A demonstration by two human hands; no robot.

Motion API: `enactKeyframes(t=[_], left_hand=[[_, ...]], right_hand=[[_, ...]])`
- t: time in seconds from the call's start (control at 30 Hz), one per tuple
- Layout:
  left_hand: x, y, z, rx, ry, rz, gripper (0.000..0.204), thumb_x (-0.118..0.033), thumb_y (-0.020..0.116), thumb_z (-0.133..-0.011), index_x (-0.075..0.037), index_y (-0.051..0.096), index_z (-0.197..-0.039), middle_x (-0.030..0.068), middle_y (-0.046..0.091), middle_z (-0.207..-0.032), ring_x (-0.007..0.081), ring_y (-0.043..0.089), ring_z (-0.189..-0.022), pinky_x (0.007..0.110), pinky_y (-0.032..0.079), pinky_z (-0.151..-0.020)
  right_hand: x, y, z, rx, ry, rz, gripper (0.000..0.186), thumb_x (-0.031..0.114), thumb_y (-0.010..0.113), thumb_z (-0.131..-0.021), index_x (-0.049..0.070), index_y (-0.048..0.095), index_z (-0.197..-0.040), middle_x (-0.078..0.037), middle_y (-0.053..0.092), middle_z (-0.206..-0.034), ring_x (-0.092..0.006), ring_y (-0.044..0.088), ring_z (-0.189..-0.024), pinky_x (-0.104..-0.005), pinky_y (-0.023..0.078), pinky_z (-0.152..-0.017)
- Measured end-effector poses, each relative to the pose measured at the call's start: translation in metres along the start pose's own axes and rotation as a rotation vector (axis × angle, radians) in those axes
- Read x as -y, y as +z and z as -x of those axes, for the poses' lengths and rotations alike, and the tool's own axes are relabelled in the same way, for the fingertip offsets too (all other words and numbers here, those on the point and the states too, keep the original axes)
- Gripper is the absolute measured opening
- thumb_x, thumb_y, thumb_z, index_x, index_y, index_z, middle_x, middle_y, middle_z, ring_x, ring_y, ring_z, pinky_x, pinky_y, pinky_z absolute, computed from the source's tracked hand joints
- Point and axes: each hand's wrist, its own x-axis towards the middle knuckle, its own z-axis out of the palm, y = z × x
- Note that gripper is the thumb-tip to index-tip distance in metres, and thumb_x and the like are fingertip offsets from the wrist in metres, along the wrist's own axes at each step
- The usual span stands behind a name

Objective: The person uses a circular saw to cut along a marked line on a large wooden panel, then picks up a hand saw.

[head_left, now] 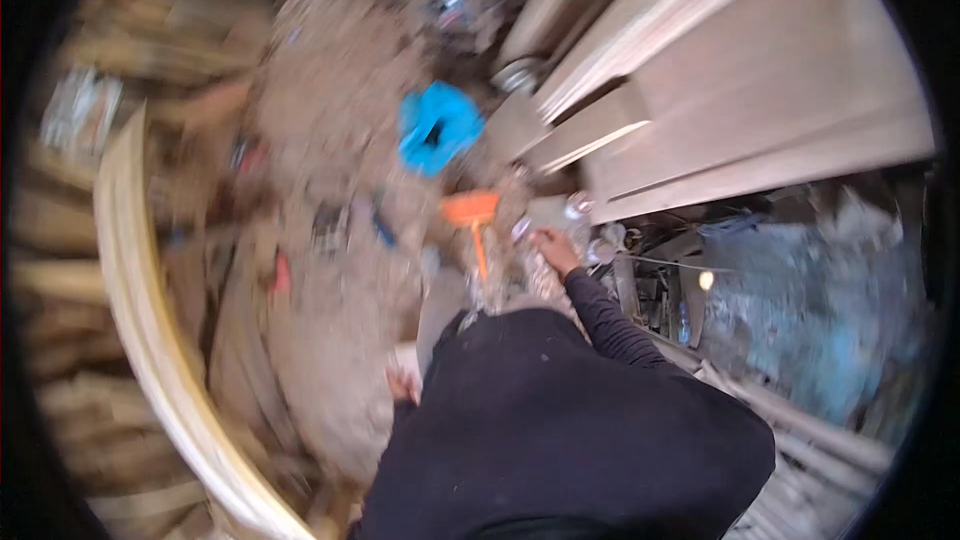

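Note:
Motion blurs the picture. My right hand reaches forward, its fingers curled together; whether they hold anything is too smeared to see. Just ahead of its fingertips shows a small white and purple piece. Low by my left side, my left hand hangs with its blurred fingers loosely apart, close to a pale patch I cannot identify. In front of me, left of the right hand, lies an orange tool with a broad head and a thin handle pointing toward me. A crumpled bright blue bag sits farther ahead on the dirt.
Large wooden panels lean at the far right, with a short wood piece by their edge. A long pale board stands along the left beside stacked timber. To the right is a worn bluish surface. Small items litter the brown floor.

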Motion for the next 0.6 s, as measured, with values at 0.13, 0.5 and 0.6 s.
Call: enactKeyframes(t=[0.13, 0.5, 0.6], left_hand=[[-0.049, 0.06, -0.047, 0.099, 0.092, -0.193, 0.066, -0.054, 0.055, -0.085, -0.015, 0.037, -0.135, 0.0115, 0.053, -0.118, 0.0228, 0.059, -0.088, 0.03, 0.052, -0.064], [-0.273, 0.304, -0.134, 0.329, 0.634, -0.35, 0.031, -0.035, 0.055, -0.09, -0.012, 0.059, -0.11, 0.0043, 0.062, -0.086, 0.0174, 0.058, -0.074, 0.03, 0.048, -0.061], [-0.277, 0.298, -0.121, 0.206, 0.693, -0.188, 0.029, -0.035, 0.055, -0.091, -0.011, 0.061, -0.104, 0.0029, 0.061, -0.08, 0.013, 0.054, -0.066, 0.027, 0.045, -0.058]], right_hand=[[0.073, -0.026, -0.034, -0.323, -0.126, -0.062, 0.052, 0.034, 0.07, -0.077, -0.003, 0.059, -0.112, -0.017, 0.064, -0.104, -0.0247, 0.063, -0.097, -0.0338, 0.048, -0.086], [0.405, -0.433, -0.085, -1.282, -0.91, 0.345, 0.046, 0.032, 0.064, -0.084, -0.003, 0.054, -0.112, -0.021, 0.065, -0.097, -0.0338, 0.063, -0.093, -0.0385, 0.049, -0.081], [0.504, -0.5, -0.136, -1.319, -0.858, 0.381, 0.048, 0.035, 0.062, -0.086, 0.0, 0.053, -0.117, -0.02, 0.064, -0.099, -0.0294, 0.062, -0.089, -0.0381, 0.049, -0.078]])
